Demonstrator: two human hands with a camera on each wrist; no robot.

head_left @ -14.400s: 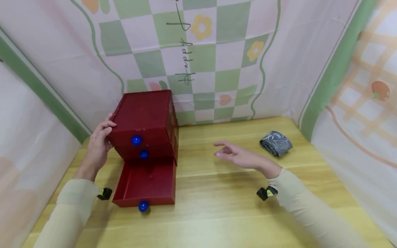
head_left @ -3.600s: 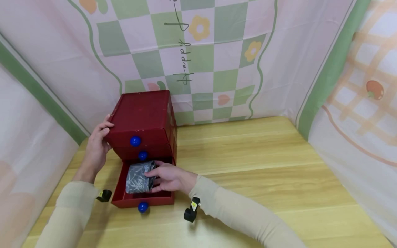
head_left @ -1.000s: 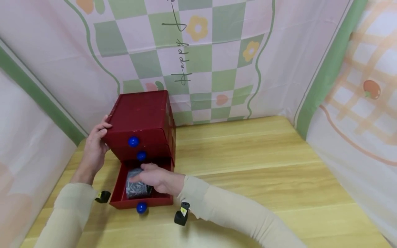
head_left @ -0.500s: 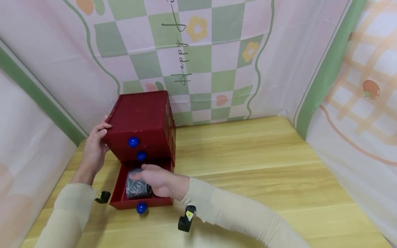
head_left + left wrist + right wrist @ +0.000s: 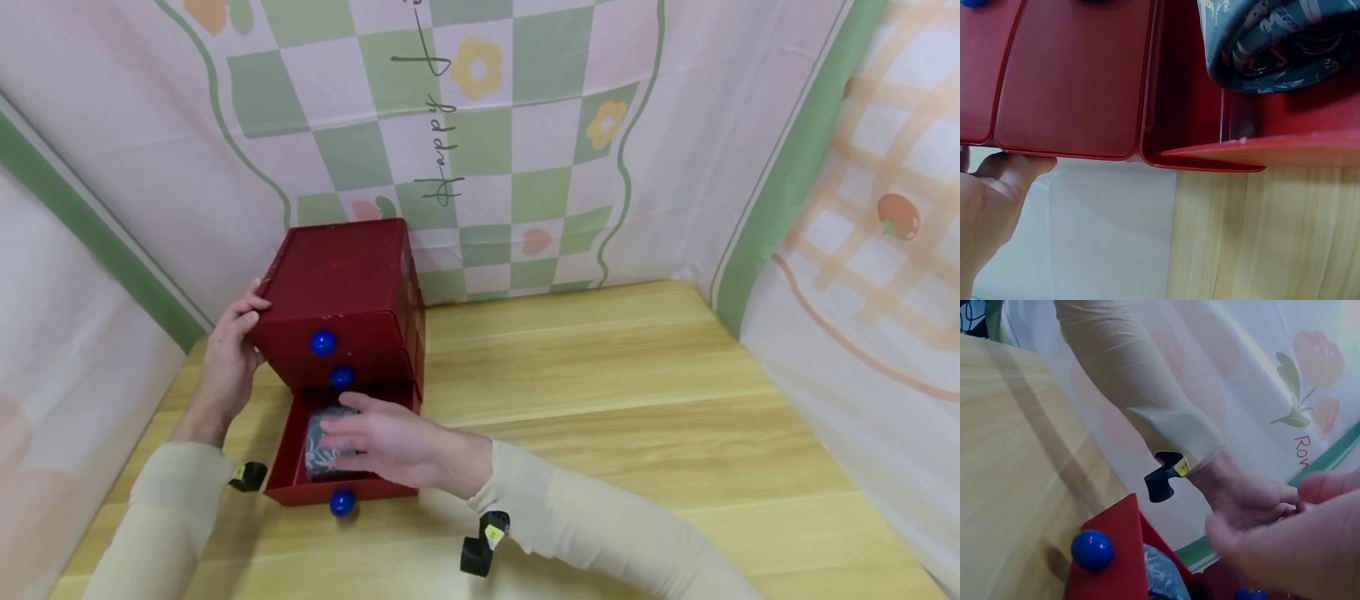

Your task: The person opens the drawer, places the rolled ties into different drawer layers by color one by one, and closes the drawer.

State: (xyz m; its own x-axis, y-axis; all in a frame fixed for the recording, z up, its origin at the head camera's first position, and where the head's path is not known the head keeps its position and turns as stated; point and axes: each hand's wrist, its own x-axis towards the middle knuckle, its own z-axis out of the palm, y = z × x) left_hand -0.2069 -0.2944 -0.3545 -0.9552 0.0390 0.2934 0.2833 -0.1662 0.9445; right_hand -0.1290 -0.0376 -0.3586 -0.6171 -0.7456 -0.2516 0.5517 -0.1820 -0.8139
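A dark red drawer cabinet [image 5: 337, 271] with blue round knobs stands at the left of the table. Its lowest drawer [image 5: 386, 487] is pulled out, and the upper two are closed. Inside that drawer lies a rolled grey cloth [image 5: 1260, 47] with a pale leaf print. My left hand [image 5: 231, 358] rests against the cabinet's left side, fingertips at the top edge; in the left wrist view its thumb lies along the side wall. Above the cloth, my right hand [image 5: 397, 442] hovers with fingers spread and holds nothing, partly covering the cloth in the head view.
The wooden table [image 5: 600, 400] stretches to the right of the cabinet. Behind it hangs a patterned fabric backdrop [image 5: 487, 142], with fabric on both sides too. A blue knob [image 5: 342, 503] sticks out from the open drawer's front.
The grey cloth went from the table's right side into the open drawer, carried by my right hand. That hand has since let go and drawn slightly back rightward. The left hand stays put.
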